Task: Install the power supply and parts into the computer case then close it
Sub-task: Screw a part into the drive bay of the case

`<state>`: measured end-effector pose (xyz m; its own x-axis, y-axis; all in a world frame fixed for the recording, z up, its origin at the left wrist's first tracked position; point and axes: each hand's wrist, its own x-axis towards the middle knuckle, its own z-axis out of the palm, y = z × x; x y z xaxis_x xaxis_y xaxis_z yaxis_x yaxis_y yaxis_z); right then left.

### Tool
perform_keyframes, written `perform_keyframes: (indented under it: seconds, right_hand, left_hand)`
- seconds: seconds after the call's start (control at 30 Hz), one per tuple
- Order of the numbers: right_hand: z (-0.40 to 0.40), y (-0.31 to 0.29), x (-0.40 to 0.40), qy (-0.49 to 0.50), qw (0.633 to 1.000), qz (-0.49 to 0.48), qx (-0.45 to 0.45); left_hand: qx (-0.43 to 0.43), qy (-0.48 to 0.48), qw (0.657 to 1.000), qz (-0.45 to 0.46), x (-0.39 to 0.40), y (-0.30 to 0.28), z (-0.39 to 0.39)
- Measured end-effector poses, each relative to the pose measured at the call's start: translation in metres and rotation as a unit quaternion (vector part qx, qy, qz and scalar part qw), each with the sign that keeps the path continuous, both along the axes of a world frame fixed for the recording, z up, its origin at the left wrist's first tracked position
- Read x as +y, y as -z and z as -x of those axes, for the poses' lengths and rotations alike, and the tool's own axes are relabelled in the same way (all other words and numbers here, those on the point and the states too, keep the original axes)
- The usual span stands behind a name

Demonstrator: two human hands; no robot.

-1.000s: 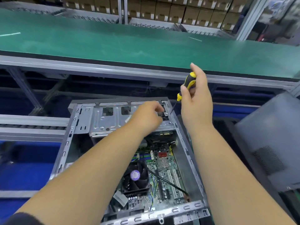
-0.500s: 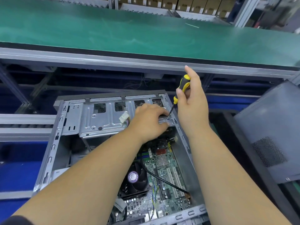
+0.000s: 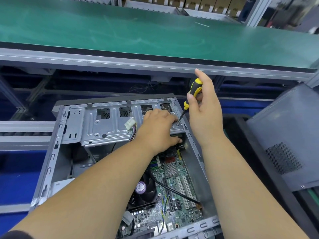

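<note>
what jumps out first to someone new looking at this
The yellow-and-black screwdriver, held by the right hand, stands with its tip on the far right corner of the open grey metal computer case. The left hand rests on the silver drive bracket beside it.

Single head view, close above open computer case [image 3: 57,152], facing forward and down.

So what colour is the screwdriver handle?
Yellow and black. The screwdriver shows in the head view, held by the right hand.
</note>
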<state>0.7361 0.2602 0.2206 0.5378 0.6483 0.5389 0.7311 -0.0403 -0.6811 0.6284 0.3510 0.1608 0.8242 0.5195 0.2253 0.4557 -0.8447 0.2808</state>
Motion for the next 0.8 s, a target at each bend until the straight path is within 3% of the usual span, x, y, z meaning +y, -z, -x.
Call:
perform_keyframes:
  seconds: [0.33,0.57,0.8]
  right_hand:
    - [-0.004,0.0,0.003,-0.023,0.999,0.006,-0.048]
    - [-0.005,0.001,0.01,-0.074,0.988,-0.044,0.128]
    - [-0.006,0.006,0.007,-0.094,0.984,-0.031,0.146]
  left_hand:
    - [-0.003,0.006,1.0,0.015,0.0,0.0,0.001]
    - [-0.003,0.009,0.999,0.036,0.001,0.001,0.001]
    - [0.011,0.011,1.0,0.011,0.002,0.003,0.004]
